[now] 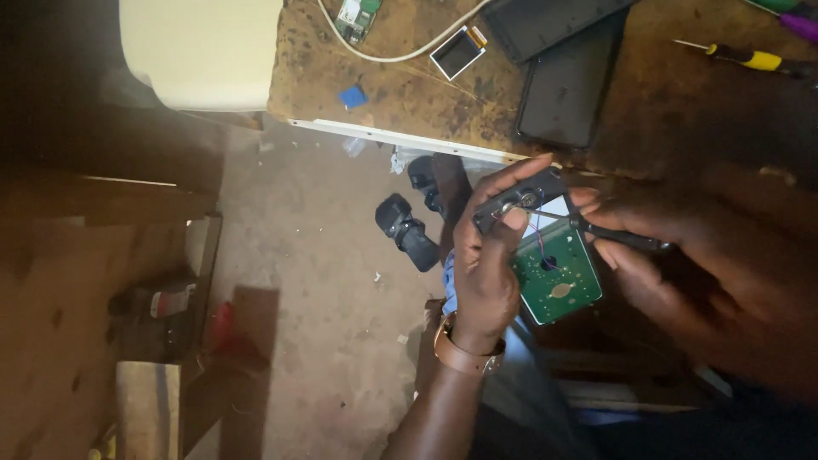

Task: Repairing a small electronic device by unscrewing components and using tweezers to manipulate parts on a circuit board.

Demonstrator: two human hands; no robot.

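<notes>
So from my feed, closest up is my left hand (484,273), with a tan watch strap (464,353) on the wrist. Its fingers are wrapped around a small dark phone part (520,200), thumb pressed on its face, holding it up off the bench. A green circuit board (555,274) hangs right below that part, joined by thin red and blue wires (538,232). My right hand (682,264) comes in from the right, fingers pinched shut on a thin dark screwdriver (613,234), its metal tip touching the dark part near the top. Hard to tell exactly what the tip sits on, it's tiny.

Below the hands there's the dusty floor with a pair of black sandals (413,226) near the bench edge.

Further out, on the worn wooden bench (665,94): two dark flat phone panels (567,85), a small loose screen (457,51), a white cable (400,56), a blue scrap (353,96), another small green board (356,17), and a yellow-handled screwdriver (750,58) well off to the right. A pale plastic seat (200,51) sits at the top left.
</notes>
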